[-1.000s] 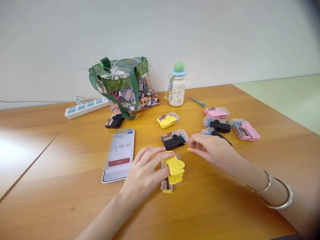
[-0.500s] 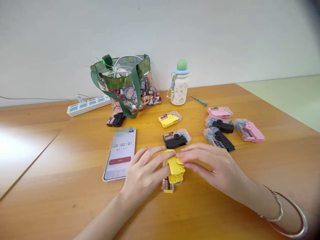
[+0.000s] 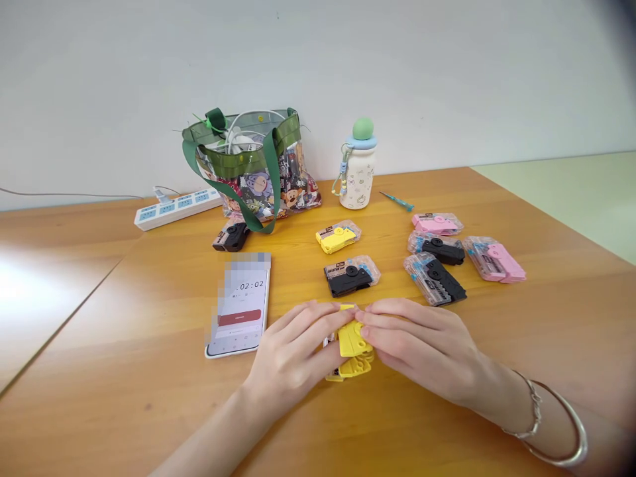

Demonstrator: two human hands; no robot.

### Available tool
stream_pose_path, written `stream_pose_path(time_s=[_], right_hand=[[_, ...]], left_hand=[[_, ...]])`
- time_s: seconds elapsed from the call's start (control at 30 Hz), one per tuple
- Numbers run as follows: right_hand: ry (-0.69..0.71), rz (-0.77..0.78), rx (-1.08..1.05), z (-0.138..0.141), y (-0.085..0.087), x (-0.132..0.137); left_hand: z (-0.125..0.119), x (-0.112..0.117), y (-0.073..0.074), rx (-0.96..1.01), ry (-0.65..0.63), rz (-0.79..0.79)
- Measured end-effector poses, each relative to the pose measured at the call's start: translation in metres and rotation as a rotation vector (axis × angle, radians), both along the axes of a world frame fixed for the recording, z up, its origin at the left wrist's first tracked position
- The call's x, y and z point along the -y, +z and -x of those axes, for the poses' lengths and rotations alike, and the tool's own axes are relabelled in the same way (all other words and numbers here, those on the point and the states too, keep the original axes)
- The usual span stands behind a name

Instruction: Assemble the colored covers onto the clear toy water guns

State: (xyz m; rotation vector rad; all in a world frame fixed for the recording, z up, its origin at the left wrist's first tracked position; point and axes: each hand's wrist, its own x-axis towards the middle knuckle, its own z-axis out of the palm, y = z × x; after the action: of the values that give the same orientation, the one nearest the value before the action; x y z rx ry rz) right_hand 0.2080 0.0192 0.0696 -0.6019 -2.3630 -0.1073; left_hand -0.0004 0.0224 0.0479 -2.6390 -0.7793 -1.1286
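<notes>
Two hands: the left hand (image 3: 293,354) and the right hand (image 3: 422,348) come together low over the table, fingertips almost meeting.
Grip: both are closed, grasping the yellow plastic parts (image 3: 352,341) from either side.
Held item: those flat, stacked parts sit between the palms, just right of the phone, resting on or just above the wood; how much weight the table takes, nobody can tell from here.
Surface: a honey-toned wooden table (image 3: 99,331), with a long seam running across its left side and a bright glare beside it.
Room: a plain pale wall (image 3: 318,66) behind, and a pale green surface (image 3: 561,192) off to the right.
Packets: six transparent packs, namely a yellow pack (image 3: 338,237), four black packs (image 3: 350,278) (image 3: 434,278) (image 3: 437,250) (image 3: 231,236) and two pink packs (image 3: 437,224) (image 3: 493,260); that makes seven, all spread ahead of the hands.
Labels: the nearest black pack shows "MINI WATER" in small print; the rest is too small to read.
Phone: a smartphone (image 3: 237,311) lies flat, its timer reading 02:02, the leading digits pixelated, above a red button.
Back row: a transparent tote with green straps (image 3: 251,165), a cream bottle (image 3: 358,175), a small teal screwdriver (image 3: 396,201), a white power strip (image 3: 176,209).
</notes>
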Motion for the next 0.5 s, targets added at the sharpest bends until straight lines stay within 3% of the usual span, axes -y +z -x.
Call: stream_pose_path(time_s=[0.1,0.33,0.5], right_hand=[[0.002,-0.014,0.002,-0.001,0.0,0.0],[-0.082,0.136,-0.134,0.006,-0.012,-0.007],[-0.165,0.403,-0.358,0.004,-0.015,-0.015]], left_hand=[[0.0,0.001,-0.001,0.016,-0.007,0.023],[0.0,-0.001,-0.007,-0.001,0.076,0.01],[-0.003,-0.001,-0.003,0.032,0.124,0.135]])
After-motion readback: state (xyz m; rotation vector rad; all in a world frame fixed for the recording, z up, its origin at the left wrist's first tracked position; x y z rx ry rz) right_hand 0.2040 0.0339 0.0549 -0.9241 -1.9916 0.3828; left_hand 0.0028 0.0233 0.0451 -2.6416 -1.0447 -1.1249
